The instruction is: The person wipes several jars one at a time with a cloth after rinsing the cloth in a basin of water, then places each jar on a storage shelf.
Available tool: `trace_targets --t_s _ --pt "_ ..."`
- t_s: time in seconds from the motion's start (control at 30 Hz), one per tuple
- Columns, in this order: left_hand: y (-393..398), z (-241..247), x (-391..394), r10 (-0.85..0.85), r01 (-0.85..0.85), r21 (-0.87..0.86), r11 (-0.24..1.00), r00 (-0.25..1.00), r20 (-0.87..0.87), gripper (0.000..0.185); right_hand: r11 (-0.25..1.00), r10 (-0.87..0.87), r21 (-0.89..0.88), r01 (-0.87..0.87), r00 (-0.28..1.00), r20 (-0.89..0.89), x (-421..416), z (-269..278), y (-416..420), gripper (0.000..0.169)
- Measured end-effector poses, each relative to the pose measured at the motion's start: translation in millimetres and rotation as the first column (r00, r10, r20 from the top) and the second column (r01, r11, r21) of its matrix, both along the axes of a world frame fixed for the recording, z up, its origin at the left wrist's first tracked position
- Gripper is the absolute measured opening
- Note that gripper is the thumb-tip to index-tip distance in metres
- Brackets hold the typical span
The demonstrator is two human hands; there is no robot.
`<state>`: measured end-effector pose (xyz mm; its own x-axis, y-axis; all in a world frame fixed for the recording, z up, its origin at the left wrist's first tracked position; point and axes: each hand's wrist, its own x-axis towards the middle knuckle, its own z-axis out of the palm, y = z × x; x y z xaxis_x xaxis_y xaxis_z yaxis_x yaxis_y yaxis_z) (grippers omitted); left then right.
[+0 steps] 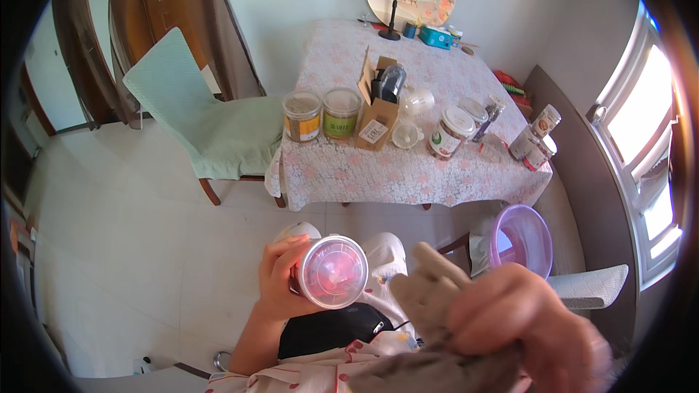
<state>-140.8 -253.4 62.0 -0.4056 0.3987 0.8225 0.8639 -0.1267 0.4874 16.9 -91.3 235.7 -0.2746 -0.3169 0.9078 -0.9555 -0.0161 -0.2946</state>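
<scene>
My left hand (281,275) grips a clear plastic jar (334,273) by its side. One round transparent end of the jar faces up at me, and something reddish shows through it. To the right, my right hand (524,305) clutches a crumpled grey-brown cloth (431,295), whose folds stick out past the fingers towards the jar. The cloth and the jar are apart. The right hand is blurred and looks close to the camera. My black bag or pouch (333,330) lies at my lap, below the jar.
Beyond my knees stands a table with a floral tablecloth (349,180). It holds lidded jars (450,134), a green-labelled canister (341,114), an open cardboard box (377,125) and a white cup (418,102). A purple basin (521,240) rests at right; a green-covered chair (235,136) stands left.
</scene>
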Motion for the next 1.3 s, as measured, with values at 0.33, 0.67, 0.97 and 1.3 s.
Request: trace_targets --t_s 0.33,0.67,0.97,1.3 --pt "-16.2 3.2 -5.9 0.02 -0.02 -0.012 1.0 1.0 0.0 0.089 0.982 -0.17 0.038 0.183 0.96 -0.222 4.6 5.5 -8.7 0.03" --pt "-29.6 3.5 -16.0 -0.756 0.366 0.662 0.654 0.342 0.558 0.12 0.714 -0.663 -0.131 0.688 0.604 -0.442 22.3 -71.2 -34.0 0.029" --pt "-15.9 21.5 20.2 -0.894 0.209 0.87 0.447 0.081 0.44 0.113 0.699 -0.7 0.055 0.713 0.666 0.259 -76.3 -106.6 -43.4 0.044" --pt "-10.5 14.6 17.4 -0.87 0.109 0.864 0.492 0.099 0.483 0.086 0.632 -0.775 0.113 0.767 0.628 0.074 -57.5 -138.3 -56.2 0.043"
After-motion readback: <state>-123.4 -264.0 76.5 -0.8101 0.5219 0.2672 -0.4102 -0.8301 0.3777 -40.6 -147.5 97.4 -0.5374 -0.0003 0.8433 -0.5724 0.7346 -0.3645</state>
